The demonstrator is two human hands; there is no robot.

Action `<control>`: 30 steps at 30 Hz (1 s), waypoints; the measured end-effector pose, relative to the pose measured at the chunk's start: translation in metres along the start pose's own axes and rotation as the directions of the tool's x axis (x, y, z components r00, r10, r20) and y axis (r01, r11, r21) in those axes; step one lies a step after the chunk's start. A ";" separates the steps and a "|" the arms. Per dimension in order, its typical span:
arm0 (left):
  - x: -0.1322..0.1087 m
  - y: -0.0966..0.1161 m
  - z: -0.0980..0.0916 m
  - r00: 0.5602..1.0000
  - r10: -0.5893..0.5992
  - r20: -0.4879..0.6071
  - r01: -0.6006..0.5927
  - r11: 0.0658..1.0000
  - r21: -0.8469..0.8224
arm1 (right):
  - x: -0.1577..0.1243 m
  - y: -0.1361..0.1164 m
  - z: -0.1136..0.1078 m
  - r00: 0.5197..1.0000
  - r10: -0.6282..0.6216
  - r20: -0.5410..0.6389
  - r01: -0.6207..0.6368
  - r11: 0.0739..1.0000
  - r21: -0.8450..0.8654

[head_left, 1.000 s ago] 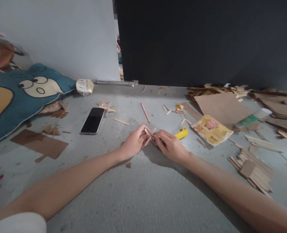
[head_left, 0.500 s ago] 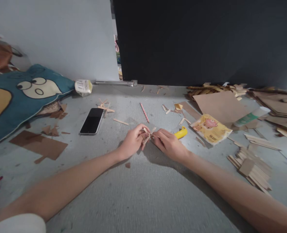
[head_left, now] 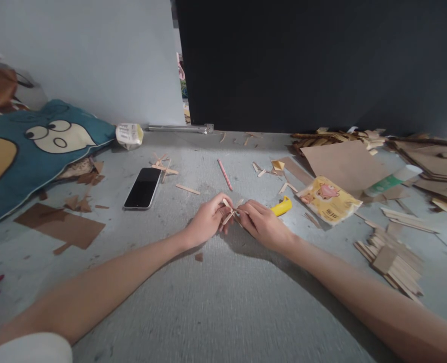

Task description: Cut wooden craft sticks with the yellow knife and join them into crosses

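Note:
My left hand (head_left: pixel 207 220) and my right hand (head_left: pixel 264 225) meet at the middle of the grey floor, both pinched on a small star of crossed cardboard strips (head_left: pixel 231 210). The strips stick out between my fingertips, held just above the floor. A yellow utility knife (head_left: pixel 282 206) lies right behind my right hand. A pink pencil (head_left: pixel 225 174) lies a little farther back.
A black phone (head_left: pixel 143 187) lies to the left, with a blue cartoon cushion (head_left: pixel 38 146) and brown cardboard scraps (head_left: pixel 60 227) beyond. On the right are a yellow printed packet (head_left: pixel 329 200), a glue bottle (head_left: pixel 392 182), cardboard sheets (head_left: pixel 344 164) and a pile of cut strips (head_left: pixel 392 259). A dark panel (head_left: pixel 314 65) stands behind.
My fingers have shifted slightly on the strip star, and it has turned a little; both hands stay in the same place.

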State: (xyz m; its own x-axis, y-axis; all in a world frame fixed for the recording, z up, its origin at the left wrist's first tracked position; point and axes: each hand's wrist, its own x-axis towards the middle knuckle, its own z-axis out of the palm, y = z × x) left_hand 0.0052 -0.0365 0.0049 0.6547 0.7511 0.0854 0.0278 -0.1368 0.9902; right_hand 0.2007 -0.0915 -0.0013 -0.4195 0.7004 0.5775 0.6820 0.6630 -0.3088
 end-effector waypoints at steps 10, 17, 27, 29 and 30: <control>-0.002 0.004 0.001 0.999 0.000 -0.033 -0.002 0.999 -0.044 | 0.000 0.000 0.001 1.000 0.023 -0.014 -0.023 1.000 0.022; 0.001 -0.001 -0.002 1.000 0.000 0.003 0.000 1.000 -0.031 | -0.001 -0.001 0.001 1.000 0.010 -0.030 -0.009 0.999 0.046; 0.001 -0.004 -0.002 0.999 0.028 0.031 -0.026 0.998 -0.054 | -0.003 -0.003 0.004 0.997 0.027 -0.076 -0.024 0.999 0.039; 0.001 -0.003 -0.001 0.999 0.030 0.019 -0.029 0.998 -0.051 | -0.002 -0.004 0.004 0.997 0.034 -0.067 -0.031 0.999 0.044; 0.001 -0.002 -0.001 0.999 0.030 0.012 -0.029 0.998 -0.050 | -0.002 -0.004 0.003 0.998 0.033 -0.060 -0.030 0.998 0.048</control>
State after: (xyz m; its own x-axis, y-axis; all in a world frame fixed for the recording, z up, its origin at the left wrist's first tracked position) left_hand 0.0048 -0.0350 0.0028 0.6646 0.7386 0.1132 -0.0289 -0.1259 0.9916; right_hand 0.1972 -0.0945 -0.0039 -0.3602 0.7048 0.6112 0.6646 0.6536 -0.3620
